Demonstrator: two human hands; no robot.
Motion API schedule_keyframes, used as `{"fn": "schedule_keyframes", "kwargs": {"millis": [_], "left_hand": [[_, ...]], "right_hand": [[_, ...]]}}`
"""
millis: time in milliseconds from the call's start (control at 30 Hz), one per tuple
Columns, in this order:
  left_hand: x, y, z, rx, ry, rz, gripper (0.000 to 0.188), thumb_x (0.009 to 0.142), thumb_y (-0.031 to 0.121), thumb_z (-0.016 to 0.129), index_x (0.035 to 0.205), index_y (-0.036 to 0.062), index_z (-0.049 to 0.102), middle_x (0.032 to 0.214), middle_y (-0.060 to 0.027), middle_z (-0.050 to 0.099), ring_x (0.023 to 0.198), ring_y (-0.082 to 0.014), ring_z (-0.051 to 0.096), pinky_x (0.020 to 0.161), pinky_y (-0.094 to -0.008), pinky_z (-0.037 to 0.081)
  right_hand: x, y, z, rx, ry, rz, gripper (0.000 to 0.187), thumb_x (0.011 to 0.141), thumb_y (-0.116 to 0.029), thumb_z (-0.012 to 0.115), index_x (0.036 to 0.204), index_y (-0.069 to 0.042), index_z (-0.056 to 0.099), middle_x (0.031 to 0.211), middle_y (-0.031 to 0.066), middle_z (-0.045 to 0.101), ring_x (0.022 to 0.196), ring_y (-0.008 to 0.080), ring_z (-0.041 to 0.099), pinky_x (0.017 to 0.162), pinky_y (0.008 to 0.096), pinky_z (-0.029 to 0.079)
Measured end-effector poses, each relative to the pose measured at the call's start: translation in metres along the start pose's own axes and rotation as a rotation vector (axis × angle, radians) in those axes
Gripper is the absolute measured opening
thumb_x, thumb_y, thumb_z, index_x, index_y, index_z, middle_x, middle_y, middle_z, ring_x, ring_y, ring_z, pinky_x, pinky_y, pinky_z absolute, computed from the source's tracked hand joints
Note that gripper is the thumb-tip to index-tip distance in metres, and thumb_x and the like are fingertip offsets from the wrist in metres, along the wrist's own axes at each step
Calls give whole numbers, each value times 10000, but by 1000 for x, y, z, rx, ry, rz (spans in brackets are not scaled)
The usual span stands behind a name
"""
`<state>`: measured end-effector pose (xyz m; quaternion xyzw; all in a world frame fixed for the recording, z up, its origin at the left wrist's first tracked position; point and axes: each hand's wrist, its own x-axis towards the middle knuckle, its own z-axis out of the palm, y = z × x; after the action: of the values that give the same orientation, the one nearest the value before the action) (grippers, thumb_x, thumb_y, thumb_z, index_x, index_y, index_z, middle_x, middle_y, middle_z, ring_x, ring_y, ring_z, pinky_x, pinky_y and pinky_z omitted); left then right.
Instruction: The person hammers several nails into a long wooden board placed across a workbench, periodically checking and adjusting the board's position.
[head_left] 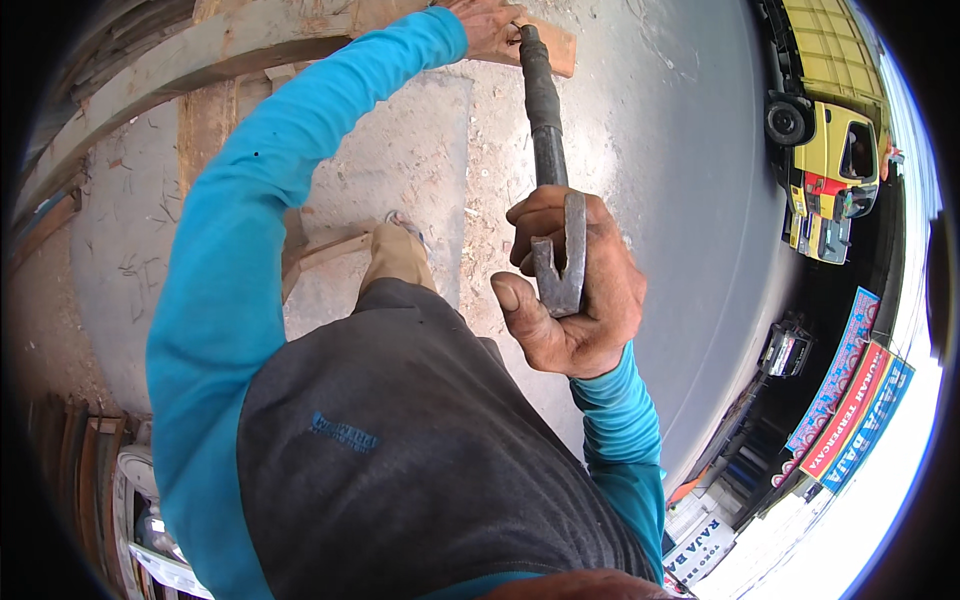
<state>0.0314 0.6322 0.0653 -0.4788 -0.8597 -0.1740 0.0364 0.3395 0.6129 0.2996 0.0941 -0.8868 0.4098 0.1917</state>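
Note:
My right hand [585,290] is wrapped round the head end of a dark claw hammer [545,160]. The hammer's forked metal claw faces up out of my fist, and its handle points away from me, ending in a worn dark grip. My left hand [488,28] reaches far forward to the end of a thick wooden plank [553,48]. Its fingers are bent together close to the grip's tip, by a thin dark bit, perhaps a nail. What they pinch is too small to make out. The grip's tip appears over the plank, but contact cannot be told.
A long timber beam [220,58] curves across the upper left, over other boards. Bent nails and chips litter the ground [130,230]. A wooden piece [335,247] lies near my foot. On the right runs a grey road [700,200] with a yellow truck [835,150].

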Motion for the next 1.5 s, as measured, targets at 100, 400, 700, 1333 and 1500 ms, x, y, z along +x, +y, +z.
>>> {"fn": "schedule_keyframes", "kwargs": {"millis": [100,400,700,1333,1500], "left_hand": [[-4,2,1,7,5,-7,561,991,455,550,1489,218,451,1368,-105,557,1336,-320,465,1170,-509,319],[-10,8,-3,-33,32,35,480,1007,359,531,1456,195,486,1306,-147,590,1230,-366,546,1081,-497,427],[-6,7,-45,-234,130,82,395,906,229,644,1266,68,622,1207,-194,634,1131,-390,606,1000,-460,493],[-27,20,-59,-317,23,-52,830,865,208,614,1587,173,206,1294,-281,572,1175,-449,549,1067,-477,442],[-28,34,-72,-353,92,-31,856,810,146,673,1560,89,264,1384,-280,506,1267,-450,503,1095,-471,427]], "right_hand": [[-7,4,5,-38,-4,-77,333,805,-204,822,894,20,593,829,159,641,816,311,672,666,378,544],[-25,17,26,-39,29,-160,344,837,-234,808,899,25,592,808,153,634,839,309,671,671,398,543],[-2,6,-32,-40,-40,-78,277,833,-143,766,912,9,548,898,181,595,873,347,626,700,395,522],[78,87,-154,736,220,407,550,991,-492,467,1002,36,622,853,150,627,950,298,648,732,397,616],[131,139,-140,1078,276,45,660,1035,-545,307,1239,37,543,1131,193,618,1111,292,603,843,445,593]]}}
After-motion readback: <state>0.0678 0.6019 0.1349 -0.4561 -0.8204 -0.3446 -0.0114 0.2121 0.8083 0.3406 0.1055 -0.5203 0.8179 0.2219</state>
